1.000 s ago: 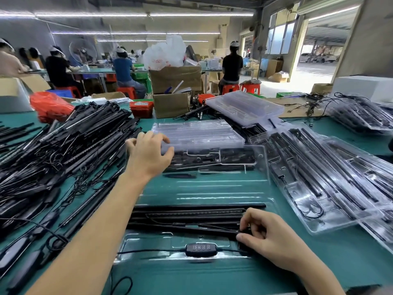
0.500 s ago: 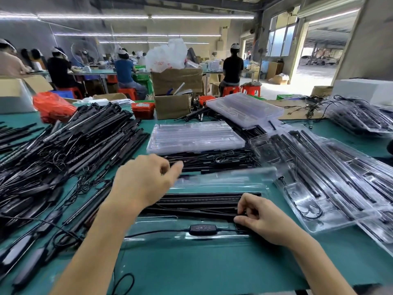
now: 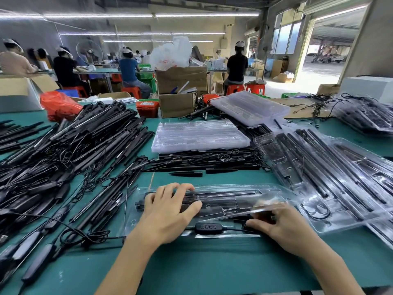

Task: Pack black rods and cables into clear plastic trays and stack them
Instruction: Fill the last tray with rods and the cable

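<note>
**On the green desk, a lid coming down over a loaded tray**

Right in front of me on the green desk (image 3: 212, 262), my left hand (image 3: 168, 211) lies flat, fingers straight and spread, pressing a clear plastic tray (image 3: 268, 199) over the black rods (image 3: 217, 201) packed below it. My right hand (image 3: 285, 224) is at the near right corner, fingers bent down onto the tray's edge beside the black inline cable controller with its row of buttons (image 3: 208, 227); whether that grip is actually pinching anything, I cannot tell.

Here's the risk as I judge it: the controller's cable runs along the near edge, and if the clear piece seats on top of it, the plastic could sit crooked and the stack would rock. The right side of the clear tray looks tilted up, so pressing only on the left might pop a rod out of its slot.

The loose black cable loop (image 3: 85, 237) trailing left toward the heap of black rods and wires (image 3: 70, 150) could also snag when I lift this over to the filled clear trays (image 3: 331, 177) on my right.
</note>
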`<action>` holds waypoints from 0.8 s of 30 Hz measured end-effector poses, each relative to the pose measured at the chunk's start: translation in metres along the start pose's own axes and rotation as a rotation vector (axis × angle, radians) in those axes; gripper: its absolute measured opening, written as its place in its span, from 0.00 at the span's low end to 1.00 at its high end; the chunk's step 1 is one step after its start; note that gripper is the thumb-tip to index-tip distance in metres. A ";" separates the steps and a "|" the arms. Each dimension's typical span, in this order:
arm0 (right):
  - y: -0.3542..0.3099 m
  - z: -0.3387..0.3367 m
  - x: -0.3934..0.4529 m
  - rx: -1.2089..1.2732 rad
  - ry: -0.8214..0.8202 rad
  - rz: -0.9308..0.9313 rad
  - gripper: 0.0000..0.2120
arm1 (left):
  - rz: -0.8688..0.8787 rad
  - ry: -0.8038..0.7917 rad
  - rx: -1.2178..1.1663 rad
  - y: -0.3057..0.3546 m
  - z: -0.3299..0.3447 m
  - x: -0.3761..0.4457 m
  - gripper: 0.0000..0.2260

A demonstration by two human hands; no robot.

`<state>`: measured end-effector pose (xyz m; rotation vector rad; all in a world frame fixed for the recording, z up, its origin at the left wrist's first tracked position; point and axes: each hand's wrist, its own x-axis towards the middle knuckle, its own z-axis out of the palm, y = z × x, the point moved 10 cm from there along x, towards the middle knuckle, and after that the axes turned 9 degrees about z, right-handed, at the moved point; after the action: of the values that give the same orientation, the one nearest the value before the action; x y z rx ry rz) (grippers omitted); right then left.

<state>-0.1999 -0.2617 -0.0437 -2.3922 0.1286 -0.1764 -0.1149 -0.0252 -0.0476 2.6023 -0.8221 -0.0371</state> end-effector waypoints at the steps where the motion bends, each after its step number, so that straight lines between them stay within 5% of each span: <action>1: 0.000 -0.002 -0.003 -0.002 0.000 -0.011 0.10 | -0.003 -0.007 0.015 -0.001 0.001 0.000 0.30; 4: 0.000 -0.011 -0.016 0.044 0.041 -0.081 0.04 | -0.002 -0.046 0.061 0.001 0.005 0.000 0.40; 9: 0.004 -0.029 -0.039 0.212 0.128 -0.113 0.17 | -0.029 -0.104 0.113 -0.003 0.013 0.001 0.43; 13: 0.001 -0.046 -0.049 0.274 0.288 -0.144 0.06 | -0.034 -0.131 0.124 -0.004 0.016 0.001 0.46; 17: -0.009 -0.066 -0.064 0.259 0.508 -0.162 0.10 | -0.040 -0.142 0.126 -0.005 0.017 0.002 0.47; 24: 0.029 -0.083 -0.075 0.164 0.815 0.206 0.19 | -0.050 -0.156 0.150 -0.007 0.021 0.003 0.46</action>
<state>-0.2890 -0.3276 -0.0094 -1.9929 0.7000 -1.0094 -0.1120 -0.0295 -0.0691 2.7888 -0.8422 -0.2027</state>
